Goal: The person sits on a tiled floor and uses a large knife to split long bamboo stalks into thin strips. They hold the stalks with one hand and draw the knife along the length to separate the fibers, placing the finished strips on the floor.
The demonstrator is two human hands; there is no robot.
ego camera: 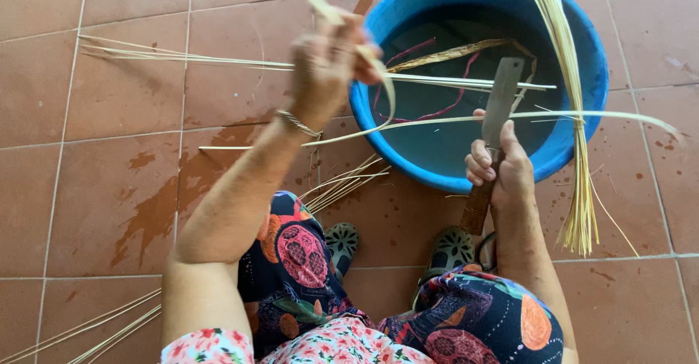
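Note:
My left hand (328,62) is raised and closed on a pale flat cane strip (378,91) that curls down from it and runs right across the tub. My right hand (499,164) grips the wooden handle of a knife (501,102), blade pointing up over the blue plastic tub (582,127). The strip passes just by the blade. A bundle of thin yellow reeds (571,102) leans on the tub's right rim, its ends on the floor.
The tub holds dark water with several soaking strips (451,54). Loose reed strips lie on the wet red floor tiles at upper left (167,54), by my knees (342,186) and at lower left (87,327). My sandalled feet (342,242) rest near the tub.

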